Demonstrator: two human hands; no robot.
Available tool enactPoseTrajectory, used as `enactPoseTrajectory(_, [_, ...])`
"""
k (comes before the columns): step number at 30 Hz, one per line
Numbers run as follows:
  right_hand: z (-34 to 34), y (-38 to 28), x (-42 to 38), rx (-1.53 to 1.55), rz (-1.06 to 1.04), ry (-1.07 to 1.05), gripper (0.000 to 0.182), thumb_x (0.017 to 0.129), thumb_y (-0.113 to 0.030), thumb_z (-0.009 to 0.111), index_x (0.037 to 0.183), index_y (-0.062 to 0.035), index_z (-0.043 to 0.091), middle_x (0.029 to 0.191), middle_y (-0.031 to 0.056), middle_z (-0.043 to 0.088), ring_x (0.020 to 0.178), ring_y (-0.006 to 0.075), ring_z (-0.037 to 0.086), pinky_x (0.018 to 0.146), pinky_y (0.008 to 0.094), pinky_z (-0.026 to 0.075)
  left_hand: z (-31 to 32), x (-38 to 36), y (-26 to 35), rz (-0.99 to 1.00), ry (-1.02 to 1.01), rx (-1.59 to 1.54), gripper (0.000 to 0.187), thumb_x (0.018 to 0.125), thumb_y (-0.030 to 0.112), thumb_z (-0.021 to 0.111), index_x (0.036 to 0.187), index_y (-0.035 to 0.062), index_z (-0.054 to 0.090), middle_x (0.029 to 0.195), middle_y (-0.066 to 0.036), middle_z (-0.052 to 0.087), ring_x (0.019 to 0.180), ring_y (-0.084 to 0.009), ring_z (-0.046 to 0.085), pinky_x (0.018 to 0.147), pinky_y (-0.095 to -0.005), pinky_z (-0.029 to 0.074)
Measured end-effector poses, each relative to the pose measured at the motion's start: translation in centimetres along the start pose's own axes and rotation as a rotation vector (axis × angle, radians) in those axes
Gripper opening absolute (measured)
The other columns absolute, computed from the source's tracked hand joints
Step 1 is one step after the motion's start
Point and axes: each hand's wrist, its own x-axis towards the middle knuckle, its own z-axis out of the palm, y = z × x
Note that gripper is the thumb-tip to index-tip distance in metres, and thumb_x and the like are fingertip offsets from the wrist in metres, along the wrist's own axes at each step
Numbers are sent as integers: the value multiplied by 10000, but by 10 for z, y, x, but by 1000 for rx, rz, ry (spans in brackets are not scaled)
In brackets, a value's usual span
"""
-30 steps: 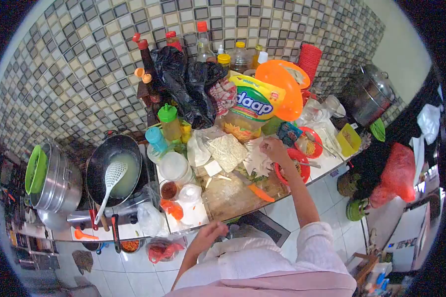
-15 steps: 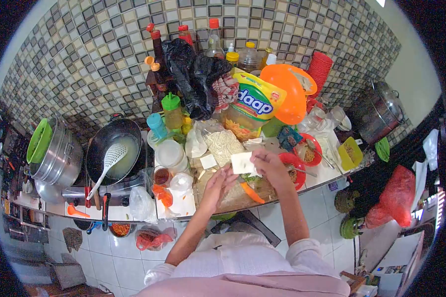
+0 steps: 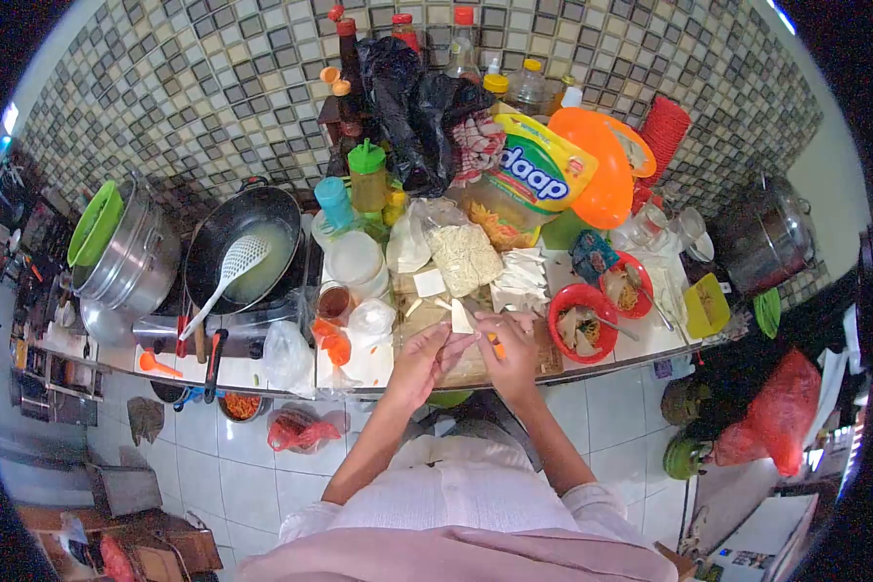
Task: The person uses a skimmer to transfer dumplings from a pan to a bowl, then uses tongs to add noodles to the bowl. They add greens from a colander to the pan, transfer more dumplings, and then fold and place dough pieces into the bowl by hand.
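A pale dough wrapper (image 3: 462,316), folded to a narrow pointed shape, is between my two hands above the wooden board (image 3: 543,357). My left hand (image 3: 425,361) pinches its lower left side with thumb and fingers. On its right, the fingers of my right hand (image 3: 510,355) grip the edge. An orange handle or strip (image 3: 496,345) shows beside my right fingers, partly covered. Just beyond lie a white square wrapper (image 3: 429,282), a bag of cream-coloured shreds (image 3: 464,258) and several white folded pieces (image 3: 521,278).
Red bowls of food (image 3: 582,328) stand to the right. At left, a black wok (image 3: 243,244) holds liquid and a white slotted ladle (image 3: 242,258), beside a steel steamer pot (image 3: 131,257). Bottles (image 3: 367,175), a black plastic bag (image 3: 403,126) and a yellow-green packet (image 3: 533,170) line the back.
The wrapper, a flat square before, is now folded narrower. Both hands have come closer together over the board. The camera view has shifted, so the counter sits farther right in the picture.
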Motion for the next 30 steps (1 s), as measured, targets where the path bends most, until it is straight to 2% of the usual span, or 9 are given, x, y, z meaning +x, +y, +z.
enactPoseTrajectory(8, [13, 1, -8, -138, -77, -41, 141, 713, -77, 587, 853, -75, 599, 922, 39, 597, 834, 248, 519, 771, 337, 409, 0, -4, -4, 74, 98, 189, 222, 867, 213, 478, 946, 15, 540, 910, -56, 582, 821, -105, 563, 721, -227, 453])
enactPoseTrajectory(10, [15, 0, -9, -138, -72, -56, 144, 712, -81, 590, 856, -76, 601, 929, 36, 594, 833, 248, 518, 772, 338, 412, -6, 0, -9, 143, 134, 238, 197, 845, 141, 518, 977, -5, 530, 859, -29, 587, 775, -69, 562, 652, -179, 441])
enactPoseTrajectory(13, [16, 2, -10, -107, -121, -93, 165, 713, -91, 596, 876, -66, 593, 936, 59, 589, 846, 254, 513, 730, 323, 424, -6, -2, -2, 173, 222, 414, 179, 817, 155, 556, 918, 7, 561, 792, -14, 587, 694, -69, 547, 606, -191, 428])
enactPoseTrajectory(15, [16, 0, -13, 111, 58, -76, 178, 738, -99, 594, 911, -55, 580, 903, 73, 591, 801, 203, 533, 669, 279, 426, -16, -2, -2, 220, 250, 552, 169, 812, 143, 560, 901, 0, 569, 765, -8, 584, 678, -62, 536, 591, -188, 420])
enactPoseTrajectory(16, [17, -3, -13, 118, 54, -78, 178, 738, -99, 594, 911, -55, 580, 903, 73, 591, 801, 203, 533, 669, 279, 426, -20, -2, -2, 259, 271, 690, 159, 807, 130, 563, 884, -8, 577, 738, -1, 580, 662, -54, 525, 577, -186, 411])
enactPoseTrajectory(18, [15, -9, -12, 546, 542, -120, 151, 757, -58, 587, 904, -27, 572, 837, 9, 574, 744, 97, 509, 662, 205, 396, -22, -8, 5, 250, 221, 719, 149, 806, 125, 562, 866, -10, 582, 736, 2, 577, 665, -47, 515, 580, -185, 411])
enactPoseTrajectory(19, [17, -5, -13, 548, 543, -121, 151, 757, -58, 587, 904, -27, 572, 837, 9, 574, 744, 97, 509, 662, 205, 396, -21, -11, 8, 239, 162, 745, 142, 806, 120, 561, 848, -13, 587, 733, 5, 574, 668, -41, 504, 584, -185, 410])
enactPoseTrajectory(21, [22, 8, -15, 730, 680, -309, 139, 768, -75, 593, 895, -25, 565, 797, -27, 543, 744, 50, 488, 663, 192, 383, -18, -17, 11, 230, 145, 737, 153, 801, 116, 570, 860, -24, 584, 728, 7, 574, 662, -42, 510, 583, -185, 414])
enactPoseTrajectory(30, [43, 12, -24, 776, 701, -396, 182, 755, -121, 615, 906, -32, 566, 831, -2, 554, 823, 86, 506, 739, 233, 393, -35, -31, 14, 184, 189, 815, 182, 790, 132, 591, 896, -17, 592, 703, 13, 566, 600, -21, 473, 521, -183, 390])
